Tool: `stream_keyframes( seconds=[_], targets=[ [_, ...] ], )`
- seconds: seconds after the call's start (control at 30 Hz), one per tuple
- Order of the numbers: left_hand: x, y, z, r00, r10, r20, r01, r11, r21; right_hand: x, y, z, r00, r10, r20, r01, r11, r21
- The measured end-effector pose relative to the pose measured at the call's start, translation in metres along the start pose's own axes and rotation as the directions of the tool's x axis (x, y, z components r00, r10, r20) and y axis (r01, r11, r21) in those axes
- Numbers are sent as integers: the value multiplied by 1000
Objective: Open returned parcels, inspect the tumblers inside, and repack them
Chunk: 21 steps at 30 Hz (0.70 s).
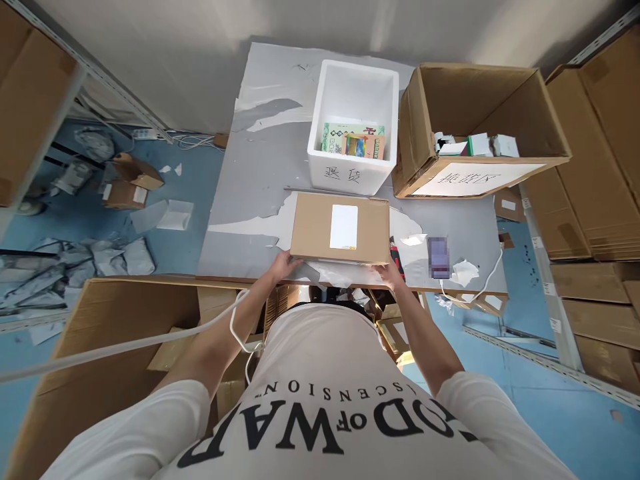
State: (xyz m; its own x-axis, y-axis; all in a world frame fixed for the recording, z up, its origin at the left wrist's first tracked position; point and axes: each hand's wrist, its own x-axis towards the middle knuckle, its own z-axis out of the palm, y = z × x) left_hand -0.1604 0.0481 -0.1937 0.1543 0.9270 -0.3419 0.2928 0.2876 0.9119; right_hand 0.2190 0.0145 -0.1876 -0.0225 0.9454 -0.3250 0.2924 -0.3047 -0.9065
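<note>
A closed brown cardboard box [315,230] with a white label [344,227] on top sits at the near side of the table, slightly tilted. My left hand [285,265] grips its near left corner, fingers partly under the edge. At the near right corner my right hand [389,272] grips the same box, its fingertips partly hidden beneath. Just beside the right hand lies a red and black object [396,256], partly covered, whose kind I cannot make out.
Behind the box stand a white foam box [320,167] holding colourful packets and an open carton [410,127] with small boxes inside. A phone [439,257] and torn paper [465,272] lie at right on the grey table [230,193]. A large open carton [115,313] stands at left below the edge.
</note>
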Motion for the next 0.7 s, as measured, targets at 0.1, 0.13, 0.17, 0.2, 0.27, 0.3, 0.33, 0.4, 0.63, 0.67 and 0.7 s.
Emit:
stream_keyframes(
  seconds=[0.1,0.13,0.17,0.2,0.27,0.3,0.33,0.4,0.63,0.67,0.7],
  targets=[
    [-3,19,-5,998,52,-34,-48,993,107,-2,-14,-3,999,-35,-14,37,992,119],
    [-5,27,-8,996,72,-52,-63,987,148,-3,-20,-5,998,-58,-13,59,988,145],
    [-6,35,-10,993,96,-74,-81,980,182,-5,-27,-8,997,-77,-13,78,982,170],
    [-7,43,-13,988,122,-97,-100,973,207,-6,-34,-11,996,-89,-17,90,979,185],
    [-9,59,-16,976,167,-142,-129,962,242,-7,-45,-17,996,-83,-43,89,983,160],
    [-9,67,-17,970,178,-168,-130,956,265,-8,-51,-19,996,-67,-66,75,990,124],
    [-9,73,-17,964,182,-194,-120,948,293,-8,-55,-20,995,-45,-92,52,996,78],
    [-10,83,-17,956,171,-239,-79,934,350,-7,-62,-22,990,1,-141,-4,1000,-20],
    [-1,99,-18,953,82,-292,47,910,412,7,-74,-20,972,112,-208,-152,971,-184],
    [2,101,-19,952,79,-296,56,904,424,10,-74,-20,972,121,-204,-157,972,-175],
    [6,102,-20,952,76,-295,64,897,437,13,-75,-21,972,128,-196,-161,974,-160]
  ],
)
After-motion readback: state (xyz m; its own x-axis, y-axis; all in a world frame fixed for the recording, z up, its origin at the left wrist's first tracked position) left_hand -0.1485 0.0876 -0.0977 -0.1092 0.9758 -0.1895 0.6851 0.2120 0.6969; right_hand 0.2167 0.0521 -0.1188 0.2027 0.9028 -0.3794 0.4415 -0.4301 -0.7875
